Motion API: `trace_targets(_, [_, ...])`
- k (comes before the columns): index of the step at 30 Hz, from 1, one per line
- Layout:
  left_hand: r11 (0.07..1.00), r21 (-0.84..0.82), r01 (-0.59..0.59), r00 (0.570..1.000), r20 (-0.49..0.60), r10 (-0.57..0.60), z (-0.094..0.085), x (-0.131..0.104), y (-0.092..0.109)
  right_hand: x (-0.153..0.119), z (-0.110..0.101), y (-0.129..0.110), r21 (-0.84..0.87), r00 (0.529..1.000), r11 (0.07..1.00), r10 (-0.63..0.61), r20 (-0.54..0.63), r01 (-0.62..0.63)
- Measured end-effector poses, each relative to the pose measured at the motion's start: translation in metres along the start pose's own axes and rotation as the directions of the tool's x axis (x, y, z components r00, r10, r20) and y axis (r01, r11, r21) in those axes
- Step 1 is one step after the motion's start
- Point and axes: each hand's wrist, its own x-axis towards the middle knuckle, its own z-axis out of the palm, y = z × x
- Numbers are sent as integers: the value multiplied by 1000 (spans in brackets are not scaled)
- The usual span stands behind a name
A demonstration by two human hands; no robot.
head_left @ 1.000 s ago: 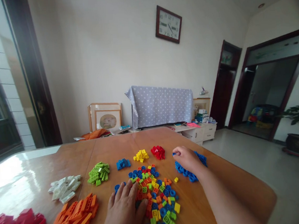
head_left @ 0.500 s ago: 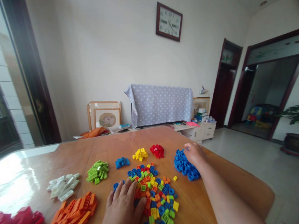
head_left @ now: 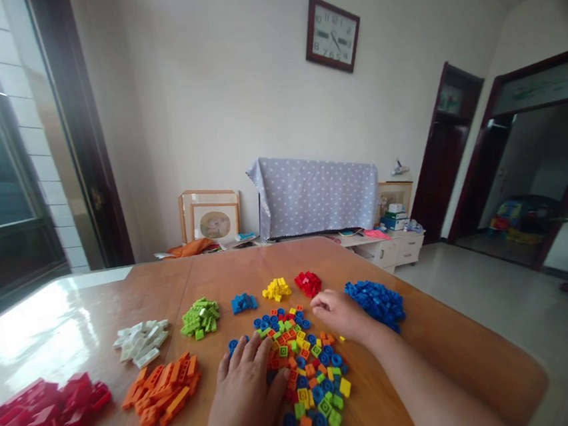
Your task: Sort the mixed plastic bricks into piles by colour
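Note:
A mixed spread of small toy building bricks (head_left: 306, 371), in orange, yellow, green, red and blue with round blue pieces among them, covers the middle of the table. My left hand (head_left: 247, 384) rests flat on its left side, fingers stretched out and thumb apart. Over the upper right edge of the spread hovers my right hand (head_left: 341, 311), its fingers curled together; anything inside them is hidden. Just beyond that wrist lies a heap of blue pieces (head_left: 377, 303). A red heap (head_left: 308, 283) is close past the right fingertips.
Sorted brick heaps stand around on the table (head_left: 249, 263): yellow (head_left: 276, 289), small blue (head_left: 244, 302), green (head_left: 200, 318), white (head_left: 143, 340), orange (head_left: 165, 388) and pinkish red (head_left: 46, 423). A cloth-covered object (head_left: 317, 193) stands on a low cabinet (head_left: 393, 253) beyond.
My right hand has moved left from the large blue heap to the edge of the mixed bricks. My left hand stays on the spread. The view has turned slightly left.

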Motion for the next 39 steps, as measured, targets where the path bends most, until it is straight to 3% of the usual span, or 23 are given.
trace_targets(4, [1000, 5, 1, 1000, 1, -1, 1, 1, 0, -3, 14, -11, -49, 992, 998, 36, 121, -30])
trace_targets(11, [1000, 26, -4, 1000, 9, 4, 7, 4, -5, 0, 15, -8, -90, 989, 994, 71, 127, -60])
trace_targets(16, [1000, 21, -1, 1000, 21, 1, 4, 3, -4, 2, -21, 18, -125, 985, 980, 146, -92, -157])
trace_targets(20, [1000, 10, -1, 1000, 27, 1, 1, 3, -2, 2, -54, 48, -169, 902, 908, 329, -280, -383])
trace_targets(23, [1000, 11, 1, 1000, 31, -2, 0, 3, -1, 0, -64, 63, -190, 862, 863, 398, -313, -468])
trace_targets(29, [1000, 20, -5, 1000, 26, 4, -1, 3, 0, -3, -64, 72, -218, 833, 821, 450, -320, -527])
trace_targets(32, [1000, 27, -6, 1000, 15, 5, 1, 2, -2, -2, -64, 69, -214, 830, 823, 441, -342, -526])
trace_targets(35, [1000, 29, -2, 1000, 12, 1, 2, 1, -3, 1, -58, 58, -189, 856, 866, 383, -348, -464])
trace_targets(39, [1000, 15, -11, 1000, 8, 11, 2, 1, -2, 4, -31, 32, -86, 955, 984, 129, -268, -157])
